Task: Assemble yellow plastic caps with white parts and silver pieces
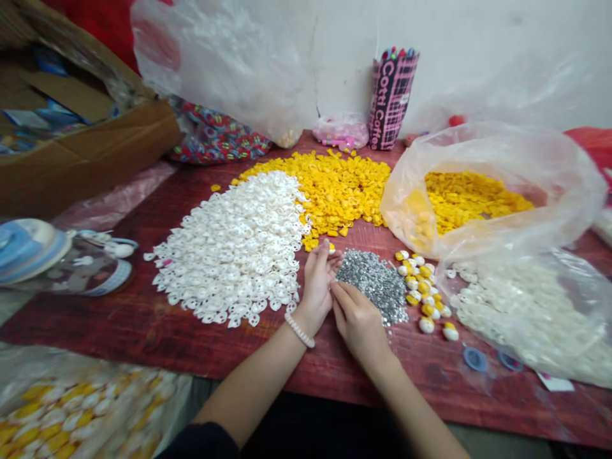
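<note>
Head view, tabletop: A dark red tabletop (157, 331) ran from the person to a pale wall.
Left hand: The left hand (317, 280), wearing a beaded bracelet (299, 330), was turned partly palm up above the middle of the tabletop; its thumb and fingers closed on a small yellow-and-white piece (331, 248).
Right hand: The right hand (356, 313) met the left palm, fingers bent and tips close together; whether they gripped anything, I could not tell.
White pile: White parts (234, 242) spread left of the hands, toward the left edge.
Yellow pile: Yellow parts (349, 185) lay beyond, toward the far edge, touching the white pile.
Silver pile: Silver bits (373, 287) lay just beside the right hand.
Two-coloured group: Yellow-and-white balls (425, 290) sat right of the silver.
Bags at right: An open bag (478, 143) held more yellow parts; a clear bag (535, 312) of whitish parts lay nearer the right corner.
Risks: The piece could slip if the thumb eased, and be lost among similar parts. A dragging wrist might scatter the silver bits; a nudged ball could roll toward the near edge.
Writing: "Cotti Coffee" ran sideways down a pink-and-black plaid sack (393, 99) at the far edge; I could read no other lettering.
</note>
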### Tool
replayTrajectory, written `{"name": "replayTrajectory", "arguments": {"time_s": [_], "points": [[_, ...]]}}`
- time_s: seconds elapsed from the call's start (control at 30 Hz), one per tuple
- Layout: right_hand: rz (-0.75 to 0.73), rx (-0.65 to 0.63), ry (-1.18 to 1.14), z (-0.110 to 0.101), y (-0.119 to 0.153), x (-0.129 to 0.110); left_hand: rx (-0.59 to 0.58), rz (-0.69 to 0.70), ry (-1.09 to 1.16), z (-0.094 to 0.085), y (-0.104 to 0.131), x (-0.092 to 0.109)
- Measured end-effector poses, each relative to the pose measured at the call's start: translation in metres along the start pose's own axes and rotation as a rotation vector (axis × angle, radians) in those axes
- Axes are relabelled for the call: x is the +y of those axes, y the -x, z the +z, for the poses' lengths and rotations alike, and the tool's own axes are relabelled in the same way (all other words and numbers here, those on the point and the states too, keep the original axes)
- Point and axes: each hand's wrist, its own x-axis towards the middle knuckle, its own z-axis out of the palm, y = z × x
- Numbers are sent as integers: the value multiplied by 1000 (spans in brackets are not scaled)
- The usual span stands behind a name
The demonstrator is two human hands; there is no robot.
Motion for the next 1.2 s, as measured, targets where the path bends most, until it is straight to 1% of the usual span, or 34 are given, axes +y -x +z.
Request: {"name": "replayTrajectory", "arguments": {"time_s": [0.07, 0.17, 0.23, 0.3, 0.37, 0.43, 0.47, 0.53, 0.6, 0.63, 0.7, 0.73, 0.83, 0.9, 0.97, 1.1, 1.2], "points": [[6, 10, -122, 0, 3, -2, -5, -43, 51, -3, -5, 4], [39, -2, -289, -8, 3, 3, -13, -99, 99, -2, -7, 6], [41, -34, -352, -14, 0, 11, -34, -125, 81, 1, -5, 5], [36, -78, -396, -20, -2, 18, -76, -118, 16, 5, 0, 3], [35, -123, -443, -27, -4, 24, -128, -62, -65, 7, 4, 2], [62, -147, -491, -37, -5, 28, -193, 31, -153, 8, 7, 3], [93, -139, -513, -44, -6, 30, -228, 82, -207, 7, 8, 4], [183, -68, -543, -59, -8, 34, -283, 201, -350, 4, 10, 8], [263, 29, -560, -73, -12, 40, -296, 346, -519, 0, 11, 12], [285, 52, -565, -79, -15, 43, -300, 411, -599, -1, 12, 14], [285, 28, -567, -88, -22, 47, -334, 489, -727, -3, 13, 15], [268, -11, -558, -90, -25, 49, -363, 491, -770, -4, 14, 15], [210, -126, -512, -93, -33, 50, -413, 415, -817, -5, 14, 11], [196, -177, -494, -92, -35, 51, -407, 360, -817, -6, 13, 6], [212, -194, -508, -89, -35, 54, -394, 340, -821, -9, 13, 2], [269, -180, -562, -82, -33, 62, -374, 388, -861, -13, 13, -1], [285, -185, -589, -77, -30, 64, -405, 441, -935, -15, 13, -1]]}}
